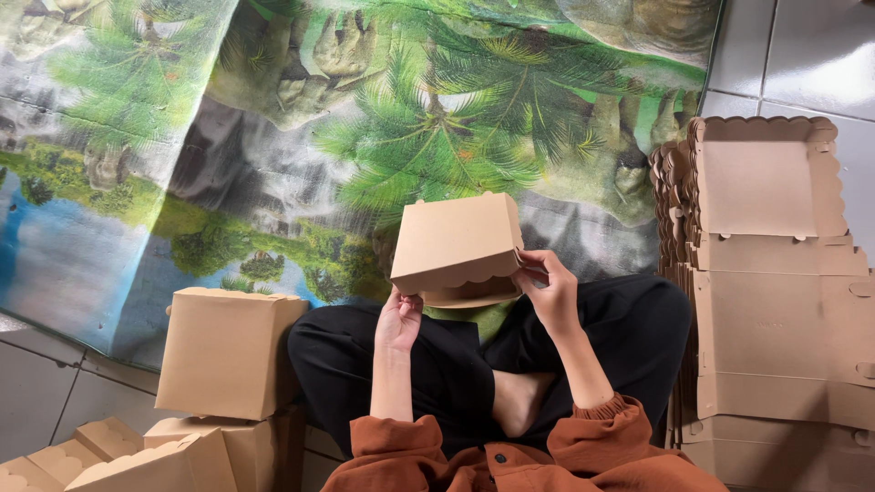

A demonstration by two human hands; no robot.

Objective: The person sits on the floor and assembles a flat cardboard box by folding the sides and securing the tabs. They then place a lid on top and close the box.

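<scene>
Kraft-brown cardboard box (458, 244), folded into shape with a scalloped front flap, is held up above the crossed legs of a seated person in black trousers (638, 337) and a rust-coloured jacket (583, 456). The left hand (399, 321) props it from below at the near left corner, fingers curled up against the underside, wrist bent back and forearm rising almost straight from the lap. The right hand (550, 287) pinches the right edge where lid meets side, thumb and fingertips clamped on the card, elbow tucked low. To close it cleanly, I judge the lower hand should keep the base square while the right presses the flap fully home, without creasing the scallops. A stack of flat unfolded box blanks (775, 273) lies on the floor to the right; finished boxes (228, 351) are piled to the left, on a mat printed with palm trees (273, 137).
</scene>
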